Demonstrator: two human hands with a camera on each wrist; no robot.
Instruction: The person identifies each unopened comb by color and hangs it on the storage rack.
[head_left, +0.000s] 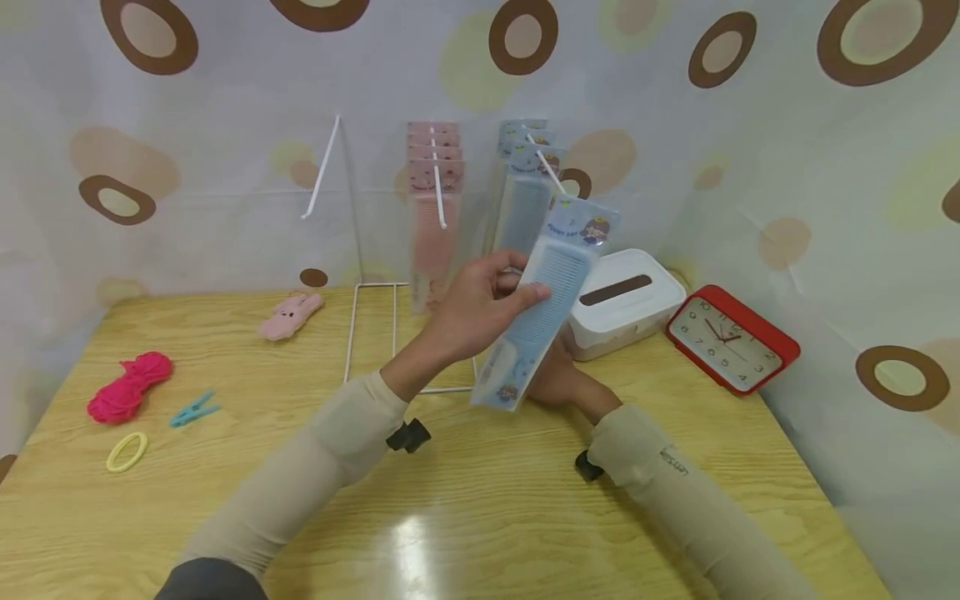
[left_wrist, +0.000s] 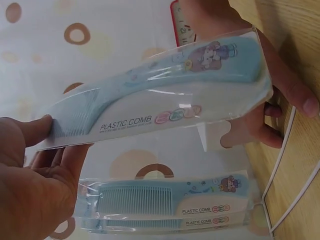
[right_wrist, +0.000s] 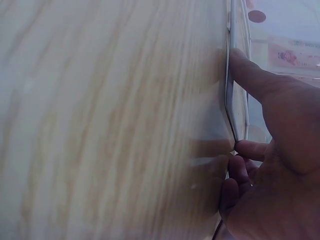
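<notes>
My left hand (head_left: 476, 308) pinches a packaged light-blue plastic comb (head_left: 557, 287) between thumb and fingers. The packet tilts, its printed header overlapping the tip of the right hook (head_left: 551, 172) in the head view. Behind it on that hook hang several matching blue comb packets (head_left: 525, 204). Low on the table, partly hidden by the held packet, my right hand (head_left: 557, 377) grips the base wire of the white display rack (head_left: 351, 333). In the right wrist view its thumb lies along the wire (right_wrist: 228, 95), fingers curled by a bend.
Pink comb packets (head_left: 435, 233) hang on the middle hook; another hook (head_left: 322, 167) is at left. A white tissue box (head_left: 626, 300) and red alarm clock (head_left: 731, 337) stand right. Leftward lie a pink plush (head_left: 291, 317), pink yarn (head_left: 129, 387), blue clothespin (head_left: 193, 409) and yellow ring (head_left: 112, 458).
</notes>
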